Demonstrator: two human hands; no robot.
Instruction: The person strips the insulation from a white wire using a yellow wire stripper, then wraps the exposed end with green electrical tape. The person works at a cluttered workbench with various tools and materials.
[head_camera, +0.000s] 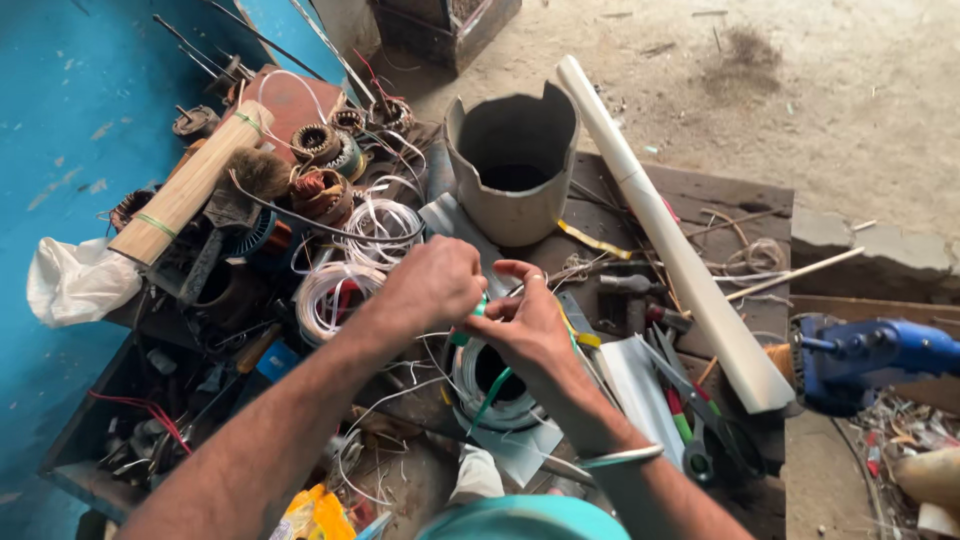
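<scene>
Workbench (740, 200) cluttered, dirt floor (850, 90); both hands (480, 300) pinch white wire coil (500, 385).

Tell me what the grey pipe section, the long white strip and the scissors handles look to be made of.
Grey pipe section: probably plastic, matte, with a thin wall and a jaggedly cut rim. Long white strip: likely plastic sheet or stiff paper, smooth and folded lengthwise; hard to tell. Scissors handles: seemingly glossy moulded plastic, red and green.
</scene>
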